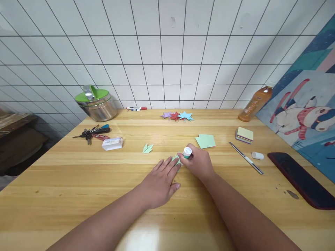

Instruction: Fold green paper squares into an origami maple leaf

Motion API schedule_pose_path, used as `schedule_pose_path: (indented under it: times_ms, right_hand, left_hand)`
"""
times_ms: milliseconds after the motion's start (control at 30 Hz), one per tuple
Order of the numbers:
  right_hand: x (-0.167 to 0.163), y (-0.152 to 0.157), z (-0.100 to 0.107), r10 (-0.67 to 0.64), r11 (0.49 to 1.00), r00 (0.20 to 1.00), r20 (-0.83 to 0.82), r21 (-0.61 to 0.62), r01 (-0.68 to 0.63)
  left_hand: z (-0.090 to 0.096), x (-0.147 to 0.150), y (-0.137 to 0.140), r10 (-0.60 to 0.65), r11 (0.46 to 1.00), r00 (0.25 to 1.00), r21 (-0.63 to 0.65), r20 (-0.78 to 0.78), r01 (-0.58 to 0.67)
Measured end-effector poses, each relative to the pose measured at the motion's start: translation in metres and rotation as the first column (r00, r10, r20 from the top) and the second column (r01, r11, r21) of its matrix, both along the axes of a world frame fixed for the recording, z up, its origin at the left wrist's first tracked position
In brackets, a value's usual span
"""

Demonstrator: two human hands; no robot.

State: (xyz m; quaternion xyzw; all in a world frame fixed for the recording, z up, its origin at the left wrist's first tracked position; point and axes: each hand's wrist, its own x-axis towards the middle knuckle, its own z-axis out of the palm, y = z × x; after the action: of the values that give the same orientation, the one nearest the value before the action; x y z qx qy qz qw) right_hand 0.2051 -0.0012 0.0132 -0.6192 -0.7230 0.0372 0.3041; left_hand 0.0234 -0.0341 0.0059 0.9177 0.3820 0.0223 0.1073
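Observation:
My left hand [162, 179] lies flat on the wooden table, its fingers pressing on a small light green paper piece [177, 159] with pointed edges. Most of that piece is hidden under the fingers. In my right hand [200, 162] is a glue stick [187, 152] with a white end facing up, held right at the green piece; its lower end is hidden. Left of the hands lies a folded green paper leaf [148, 149]. Beyond my right hand sits a flat light green paper [205, 141]. A white cap [257, 156] rests farther right.
Purple, dark red and light blue paper leaves [185, 116] lie by the tiled wall. On the right are a cutter knife [246, 158], a paper stack [244, 135], a phone [300, 179] and a bottle [255, 103]. Keys [91, 133], a white box [112, 143], a pot [101, 109] and markers [136, 108] stand left.

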Motion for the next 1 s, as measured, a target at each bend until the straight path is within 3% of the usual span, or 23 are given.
schedule_pose_path:
  times_ms: [600,867,1000]
  right_hand:
    - [0.007,0.017,-0.006,-0.065,0.997,0.996,-0.062,0.04,0.067]
    - [0.017,0.006,0.004,-0.131,0.98,0.948,-0.29,0.109,0.168]
    - [0.014,0.0,0.005,-0.006,0.996,0.967,-0.256,0.082,0.028]
  left_hand:
    - [-0.004,-0.003,0.002,-0.027,0.999,0.997,0.029,0.068,0.025]
    - [-0.002,-0.004,0.003,-0.016,1.0,0.997,0.01,0.07,0.015]
    - [-0.003,-0.004,0.002,-0.014,1.0,0.995,0.008,0.1,0.013]
